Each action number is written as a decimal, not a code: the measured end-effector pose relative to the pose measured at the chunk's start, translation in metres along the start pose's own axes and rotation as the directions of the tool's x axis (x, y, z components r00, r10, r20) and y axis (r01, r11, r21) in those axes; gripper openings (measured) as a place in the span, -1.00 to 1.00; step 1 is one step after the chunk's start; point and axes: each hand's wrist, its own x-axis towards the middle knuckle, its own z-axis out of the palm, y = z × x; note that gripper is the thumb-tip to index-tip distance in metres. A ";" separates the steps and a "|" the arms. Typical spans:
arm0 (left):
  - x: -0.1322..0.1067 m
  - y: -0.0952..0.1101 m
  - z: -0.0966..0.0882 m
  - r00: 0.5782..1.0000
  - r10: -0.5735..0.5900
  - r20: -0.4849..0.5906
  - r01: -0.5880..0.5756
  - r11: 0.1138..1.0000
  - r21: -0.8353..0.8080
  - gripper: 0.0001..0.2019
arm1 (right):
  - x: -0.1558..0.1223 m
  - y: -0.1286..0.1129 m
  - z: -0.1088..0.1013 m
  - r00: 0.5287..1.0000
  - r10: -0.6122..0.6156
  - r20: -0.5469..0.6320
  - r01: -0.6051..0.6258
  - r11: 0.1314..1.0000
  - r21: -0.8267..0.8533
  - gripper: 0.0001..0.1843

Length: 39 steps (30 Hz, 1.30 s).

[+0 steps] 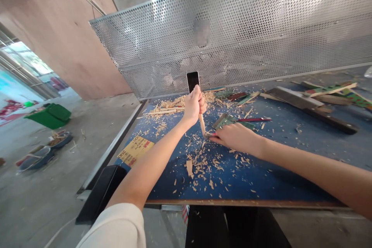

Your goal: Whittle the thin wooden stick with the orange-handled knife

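Note:
My left hand [194, 105] is closed around a slim pale wooden stick [202, 126], which slants down toward the bench. Directly behind the thumb a dark-screened phone [193, 80] stands upright; whether the hand touches it I cannot tell. My right hand [236, 138] is closed on a small knife [213, 135] with a pinkish-red part, its tip against the stick's lower end. Most of the knife is hidden by the fingers. Wood shavings [209, 159] lie scattered below both hands. Beyond the right hand are a green patterned piece [225, 120] and a dark red pencil-like stick [252, 119].
A handsaw [314, 108] and painted wood strips [334, 91] lie at the right of the blue bench [162, 186]. Yellow sandpaper [136, 150] is at the left, near a black box-like object [101, 193]. A perforated metal panel [162, 46] rises behind. A green bin [50, 115] stands on the floor.

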 end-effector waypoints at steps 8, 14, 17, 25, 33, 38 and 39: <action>0.014 -0.006 -0.023 1.000 0.001 0.001 -0.001 0.999 -0.049 -0.38 | -0.007 -0.005 -0.001 0.998 -0.051 0.028 0.053 0.996 -0.075 -0.53; 0.017 -0.013 -0.033 0.997 0.031 0.064 -0.028 0.998 -0.061 -0.42 | -0.008 0.000 -0.001 0.997 -0.076 -0.022 0.074 0.993 -0.092 -0.50; 0.013 -0.013 -0.027 0.994 0.026 0.107 -0.022 0.999 -0.039 -0.43 | -0.008 0.006 0.000 0.988 -0.058 -0.141 0.054 0.998 -0.029 -0.43; 0.001 -0.022 -0.010 0.989 0.017 0.144 -0.023 0.999 0.036 -0.45 | -0.009 0.031 -0.007 0.930 0.098 -0.355 -0.021 0.977 0.213 -0.44; -0.026 -0.047 0.012 0.994 -0.004 0.106 -0.024 0.965 0.260 -0.44 | -0.002 0.057 0.001 0.742 0.388 -0.547 -0.081 0.862 0.501 -0.60; -0.033 -0.064 0.012 0.997 -0.004 0.073 -0.026 0.915 0.402 -0.45 | 0.000 0.062 0.002 0.776 0.456 -0.435 -0.192 0.829 0.526 -0.60; -0.033 -0.067 0.010 0.997 -0.010 0.070 -0.020 0.910 0.414 -0.45 | 0.000 0.061 0.002 0.803 0.435 -0.409 -0.189 0.835 0.517 -0.58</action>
